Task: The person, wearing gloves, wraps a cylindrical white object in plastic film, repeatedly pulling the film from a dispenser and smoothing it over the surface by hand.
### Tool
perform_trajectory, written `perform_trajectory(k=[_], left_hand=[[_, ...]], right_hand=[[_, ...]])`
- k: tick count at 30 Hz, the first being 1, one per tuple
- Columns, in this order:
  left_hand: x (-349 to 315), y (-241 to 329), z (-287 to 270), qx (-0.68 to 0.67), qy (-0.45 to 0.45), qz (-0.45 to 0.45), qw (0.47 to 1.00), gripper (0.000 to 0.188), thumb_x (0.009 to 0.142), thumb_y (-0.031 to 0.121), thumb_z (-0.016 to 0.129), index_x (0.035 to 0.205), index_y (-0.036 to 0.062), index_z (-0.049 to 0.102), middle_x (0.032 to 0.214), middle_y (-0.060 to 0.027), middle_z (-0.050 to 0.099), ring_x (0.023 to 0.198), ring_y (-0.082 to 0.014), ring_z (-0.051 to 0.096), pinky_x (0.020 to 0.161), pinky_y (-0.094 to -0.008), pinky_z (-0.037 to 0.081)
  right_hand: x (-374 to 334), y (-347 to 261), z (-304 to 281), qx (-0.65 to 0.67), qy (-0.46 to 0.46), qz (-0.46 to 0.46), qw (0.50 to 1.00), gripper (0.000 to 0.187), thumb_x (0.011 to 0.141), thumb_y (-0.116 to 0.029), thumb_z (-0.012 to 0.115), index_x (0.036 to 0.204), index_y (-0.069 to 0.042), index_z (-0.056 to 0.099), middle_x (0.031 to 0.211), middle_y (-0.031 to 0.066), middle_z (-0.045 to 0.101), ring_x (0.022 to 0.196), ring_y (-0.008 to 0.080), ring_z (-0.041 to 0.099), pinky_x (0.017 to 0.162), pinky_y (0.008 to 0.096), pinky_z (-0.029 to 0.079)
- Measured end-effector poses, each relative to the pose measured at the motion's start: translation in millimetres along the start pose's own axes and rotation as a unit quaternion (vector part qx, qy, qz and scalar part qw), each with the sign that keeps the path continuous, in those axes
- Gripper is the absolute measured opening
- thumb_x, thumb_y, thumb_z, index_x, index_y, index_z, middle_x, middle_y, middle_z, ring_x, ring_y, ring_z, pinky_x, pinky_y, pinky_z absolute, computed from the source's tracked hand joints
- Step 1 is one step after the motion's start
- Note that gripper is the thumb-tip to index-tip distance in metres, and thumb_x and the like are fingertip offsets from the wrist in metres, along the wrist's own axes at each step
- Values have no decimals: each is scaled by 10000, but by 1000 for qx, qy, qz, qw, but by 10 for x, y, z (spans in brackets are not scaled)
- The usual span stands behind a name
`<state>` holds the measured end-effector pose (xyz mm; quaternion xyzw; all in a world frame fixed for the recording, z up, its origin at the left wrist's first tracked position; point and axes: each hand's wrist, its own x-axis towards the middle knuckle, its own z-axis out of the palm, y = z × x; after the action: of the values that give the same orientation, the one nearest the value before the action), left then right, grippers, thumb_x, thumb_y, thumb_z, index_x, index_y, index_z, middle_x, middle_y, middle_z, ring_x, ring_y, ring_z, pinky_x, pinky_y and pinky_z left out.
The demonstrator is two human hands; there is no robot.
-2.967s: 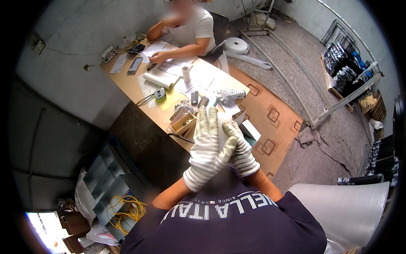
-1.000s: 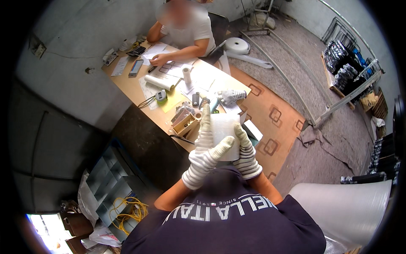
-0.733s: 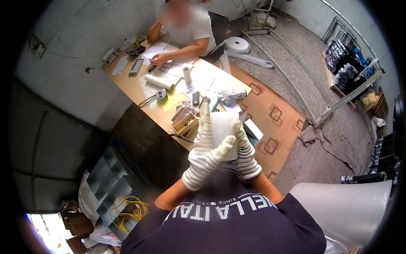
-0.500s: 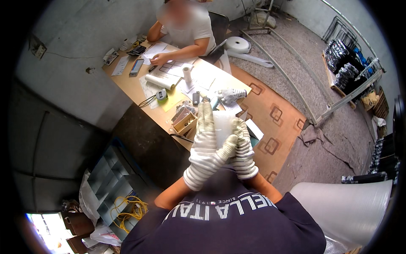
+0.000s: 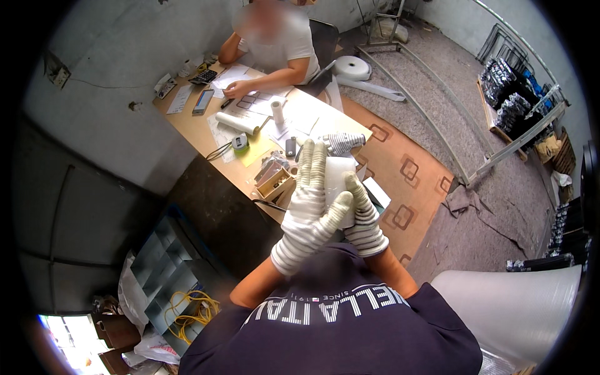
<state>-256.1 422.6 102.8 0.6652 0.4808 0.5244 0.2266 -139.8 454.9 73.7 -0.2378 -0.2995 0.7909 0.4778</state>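
Observation:
A whitish, slightly see-through wrapped packet is held upright between my gloved hands, above the near end of the desk. My left hand, in a white knitted glove, presses along its left side with long straight fingers, its thumb lying across the front. On the other side my right hand grips the packet, fingers curled at its right edge. The packet's lower part is hidden behind the left thumb and the palms. What is inside it cannot be made out.
A desk bears papers, a tape measure, white rolls, a small wooden box and a striped glove. Across it sits a person. A large plastic-wrapped roll stands right; a metal shelf with yellow cord is at lower left.
My right hand has shifted slightly outward to the right, and the packet has tilted a little and risen. My left fingers reach slightly higher. The person across the desk barely moves.

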Motion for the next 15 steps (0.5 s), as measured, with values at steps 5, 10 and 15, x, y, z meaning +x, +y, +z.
perform_trajectory(k=[5, 10, 15], left_hand=[[9, 12, 29, -189, 7, -69, 979, 817, 818, 152, 605, 1443, 96, 80, 1429, -142, 240, 1232, -240, 366, 1007, -352, 322], [-19, 128, 14, -187, 16, -103, 977, 851, 813, 226, 623, 1416, -11, 72, 1449, -236, 154, 1293, -312, 298, 1019, -350, 301], [-7, 144, -68, 1, 27, -31, 999, 852, 808, 240, 618, 1403, -45, 78, 1431, -301, 121, 1311, -398, 241, 1054, -372, 239]], right_hand=[[-1, -14, -59, 67, 33, 33, 997, 638, 767, -429, 661, 1206, -2, 485, 1077, 84, 555, 945, 164, 558, 827, 289, 468], [-14, -49, -65, 47, 20, 31, 998, 651, 776, -459, 650, 1199, 9, 491, 1068, 89, 568, 935, 167, 569, 823, 290, 473], [2, -68, 97, -51, 34, 14, 998, 613, 865, -495, 510, 1238, -12, 450, 1116, 95, 548, 993, 161, 540, 862, 285, 448]])
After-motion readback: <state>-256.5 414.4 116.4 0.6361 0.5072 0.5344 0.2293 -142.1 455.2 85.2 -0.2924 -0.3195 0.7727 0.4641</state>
